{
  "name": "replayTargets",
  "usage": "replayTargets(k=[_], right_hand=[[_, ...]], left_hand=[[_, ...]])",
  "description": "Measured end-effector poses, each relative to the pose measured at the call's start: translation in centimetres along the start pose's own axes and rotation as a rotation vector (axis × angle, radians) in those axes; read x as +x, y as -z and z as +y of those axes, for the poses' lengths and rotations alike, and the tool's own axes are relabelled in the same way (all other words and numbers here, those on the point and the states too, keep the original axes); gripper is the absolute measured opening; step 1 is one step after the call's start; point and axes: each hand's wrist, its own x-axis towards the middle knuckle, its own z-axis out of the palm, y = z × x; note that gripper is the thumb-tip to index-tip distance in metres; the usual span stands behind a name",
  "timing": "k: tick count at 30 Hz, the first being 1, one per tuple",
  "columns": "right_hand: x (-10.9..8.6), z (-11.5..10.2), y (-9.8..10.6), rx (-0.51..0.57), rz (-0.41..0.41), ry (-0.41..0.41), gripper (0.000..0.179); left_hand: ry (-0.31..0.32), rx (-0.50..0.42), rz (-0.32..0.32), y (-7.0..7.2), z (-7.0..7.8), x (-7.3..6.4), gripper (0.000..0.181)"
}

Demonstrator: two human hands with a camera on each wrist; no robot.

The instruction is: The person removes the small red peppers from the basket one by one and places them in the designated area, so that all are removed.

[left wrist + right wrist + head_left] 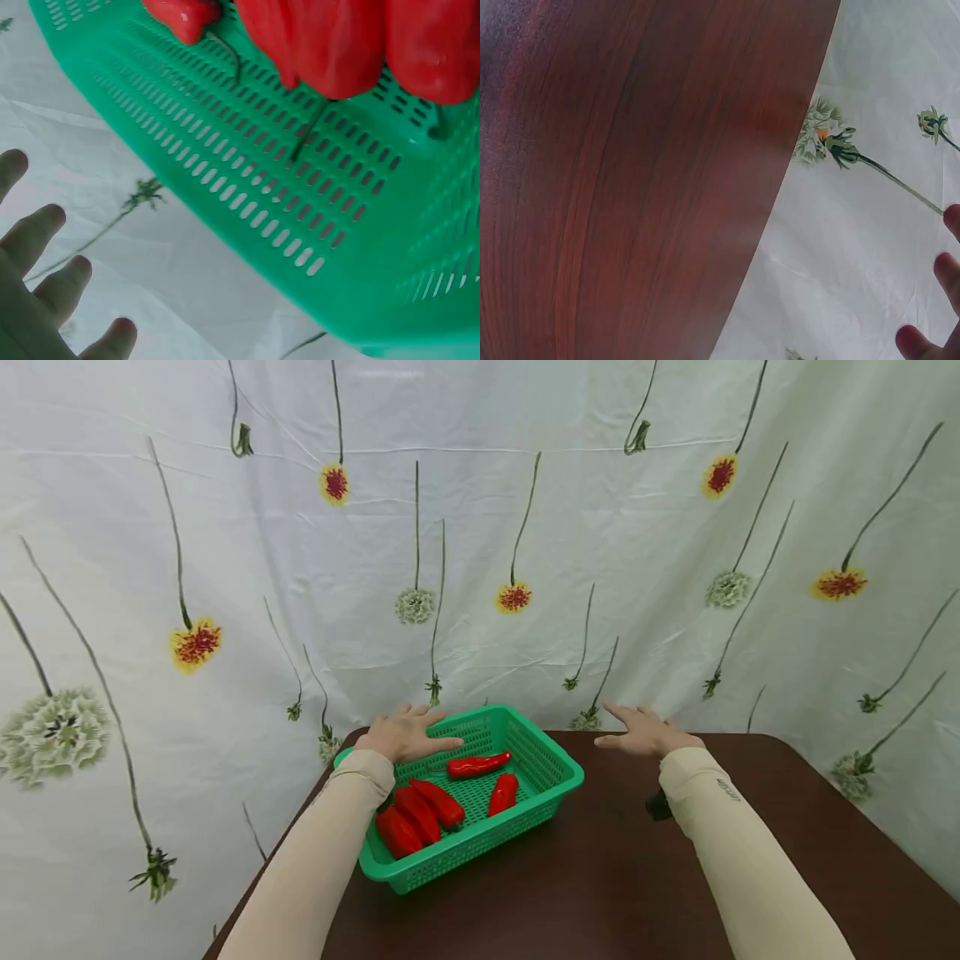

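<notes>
On the left, a beige-sleeved (300, 868) left hand (402, 735) hovers over the far left part of a rectangular green plastic basket (480, 850) with slotted walls; its fingers are spread and grip nothing, though whether it brushes the rim cannot be told. In the left wrist view those fingertips show outside the rim, against the cloth. The basket sits at an angle on the left half of a dark reddish-brown wood-grain table (615, 877), its left corner reaching the table's left edge in the head view. Inside, three long, glossy red peppers (417, 815) lie side by side toward the left end. Right of them, a slim red pepper (477, 766) lies crosswise toward the far wall, and a short-looking red pepper (503, 795) lies near the front right part, with bare slotted floor between these and the group. Past the basket's right rim, a broad stretch of tabletop leads to the right hand (641, 732), raised near the far edge, fingers parted and holding nothing, well apart from the basket. Further right, the table runs to a rounded corner, with white flower-printed cloth (570, 510) hanging just behind.
</notes>
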Motion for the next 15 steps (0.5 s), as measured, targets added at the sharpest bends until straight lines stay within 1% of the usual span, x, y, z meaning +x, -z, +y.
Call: replayTargets(k=[3,5,7,11,15], right_hand=[[0.3,-0.3,0.0,0.015,-0.016,0.028,0.083],[0.4,-0.5,0.1,0.041,-0.025,0.045,0.082],[0.4,-0.7,0.1,0.074,-0.029,0.057,0.081],[0.5,-1.2,0.0,0.141,-0.034,0.072,0.077],[0.5,-1.6,-0.2,0.204,-0.036,0.098,0.072]], left_hand=[[-0.057,-0.016,-0.001,0.3,-0.2,-0.1,0.087],[-0.086,-0.060,0.004,0.5,-0.3,-0.3,0.085],[-0.119,-0.122,0.018,0.7,-0.6,-0.5,0.083],[-0.135,-0.245,0.058,0.9,-1.4,-1.4,0.077],[-0.141,-0.303,0.104,1.2,-2.3,-2.6,0.072]])
